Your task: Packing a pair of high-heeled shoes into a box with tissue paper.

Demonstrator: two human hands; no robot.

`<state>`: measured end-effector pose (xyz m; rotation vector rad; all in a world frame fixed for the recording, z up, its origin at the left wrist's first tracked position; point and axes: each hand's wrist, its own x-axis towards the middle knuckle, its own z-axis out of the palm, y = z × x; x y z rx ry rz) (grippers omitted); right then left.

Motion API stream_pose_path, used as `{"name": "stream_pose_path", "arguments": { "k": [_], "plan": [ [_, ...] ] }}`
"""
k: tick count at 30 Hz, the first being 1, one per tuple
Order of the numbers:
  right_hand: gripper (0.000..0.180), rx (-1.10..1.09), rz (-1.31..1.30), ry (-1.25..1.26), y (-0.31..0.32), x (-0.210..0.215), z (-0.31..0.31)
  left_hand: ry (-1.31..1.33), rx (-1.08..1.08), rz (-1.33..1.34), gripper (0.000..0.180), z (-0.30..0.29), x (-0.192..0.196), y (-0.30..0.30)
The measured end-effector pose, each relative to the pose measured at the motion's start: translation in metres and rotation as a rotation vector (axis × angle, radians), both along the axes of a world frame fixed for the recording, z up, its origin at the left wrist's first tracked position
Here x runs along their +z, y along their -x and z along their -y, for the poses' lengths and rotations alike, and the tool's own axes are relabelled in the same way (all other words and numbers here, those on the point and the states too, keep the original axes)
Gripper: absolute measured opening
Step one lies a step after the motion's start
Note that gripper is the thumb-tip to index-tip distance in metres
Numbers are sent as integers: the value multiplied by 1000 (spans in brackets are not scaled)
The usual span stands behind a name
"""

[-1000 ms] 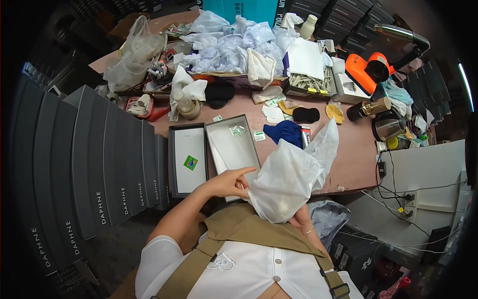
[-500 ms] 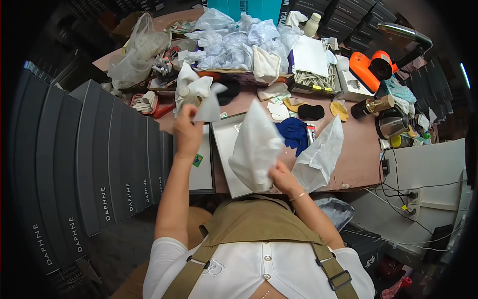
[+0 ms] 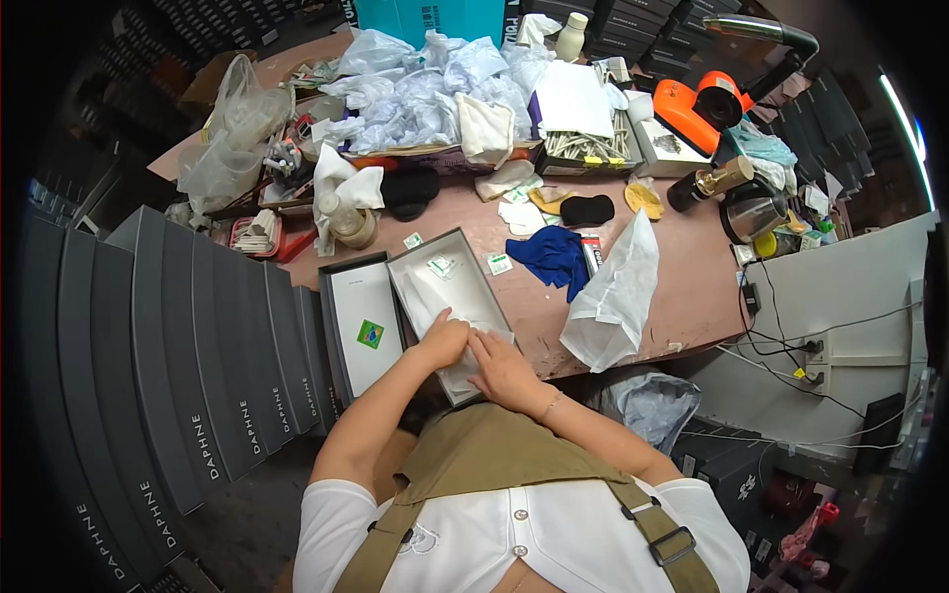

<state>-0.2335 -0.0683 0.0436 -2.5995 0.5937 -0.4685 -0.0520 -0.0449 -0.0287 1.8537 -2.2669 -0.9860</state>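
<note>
- Both hands had come down since the earlier frames: half a second before, the left hand was raised over the table and the right held up a white bag; now they lay side by side in the open box.
- Left hand (image 3: 444, 341) rested palm down, fingers spread flat, on the white tissue paper (image 3: 435, 296) lining the open box (image 3: 481, 259); it pressed rather than clenched.
- Right hand (image 3: 501, 364) lay just beside it, touching it, fingers extended onto the same paper at the near end of the box; it was not closed around anything.
- That box sat at the near edge of the table (image 3: 682, 287), tilted a little, its near end hidden under the hands.
- Box lid (image 3: 364, 321) lay directly left of the box, touching it, inside up, with a small green sticker (image 3: 371, 333) on it.
- White mesh bag (image 3: 615, 296) lay released on the table to the right of the box, well clear of both hands.
- Blue cloth (image 3: 552, 257) lay between the box and the bag, farther from the person.
- Grey boxes (image 3: 168, 346) stood stacked in a row along the person's left.
- Crumpled plastic bags (image 3: 435, 89) were heaped at the far side of the table.
</note>
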Motion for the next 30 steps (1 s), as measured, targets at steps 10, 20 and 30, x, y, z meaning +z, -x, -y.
{"name": "stream_pose_path", "arguments": {
  "k": [10, 20, 30],
  "plan": [
    [21, -65, -11, -609, 5, -13, 85, 37, 144, 197, 24, 0, 8, 6],
    [39, -189, -419, -71, -61, -111, 176, 279, 342, 96, 22, -20, 10, 18],
    [24, -373, 17, -494, -51, -89, 163, 324, 389, 76, 19, -16, 15, 17]
  ]
}}
